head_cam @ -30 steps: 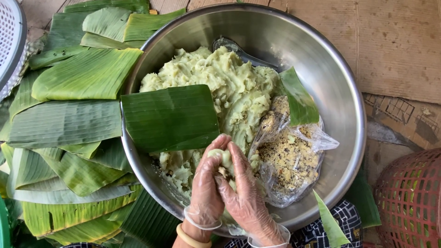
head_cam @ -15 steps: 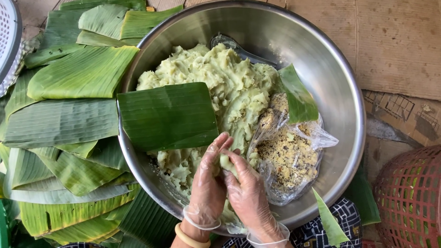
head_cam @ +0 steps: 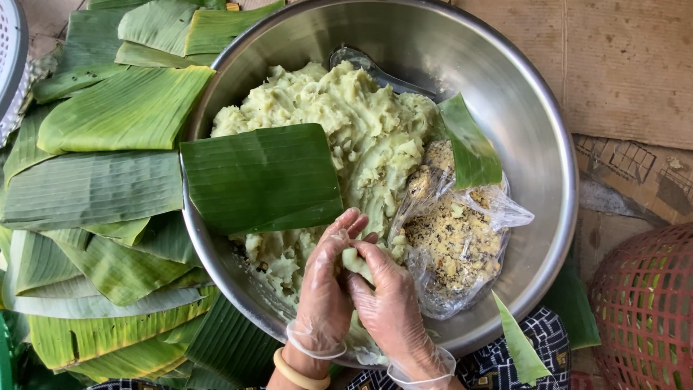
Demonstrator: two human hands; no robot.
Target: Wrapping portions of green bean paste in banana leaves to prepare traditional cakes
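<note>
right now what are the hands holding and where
A small lump of green dough, pressed between the fingers of the left hand and right hand.

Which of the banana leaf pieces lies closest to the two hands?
The dark green rectangular leaf piece lying flat across the steel bowl's left rim, just above the left hand. The others are stacked outside the bowl or lie farther right.

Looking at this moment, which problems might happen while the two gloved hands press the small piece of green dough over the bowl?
1. The dough lump is pinched between the left hand and right hand; soft dough may stick to the thin gloves.
2. The cut banana leaf lies across the steel bowl rim and dough mass; a nudge might slide it off.
3. The open plastic bag of crumbly filling sits beside the hands and could spill into the dough.
</note>
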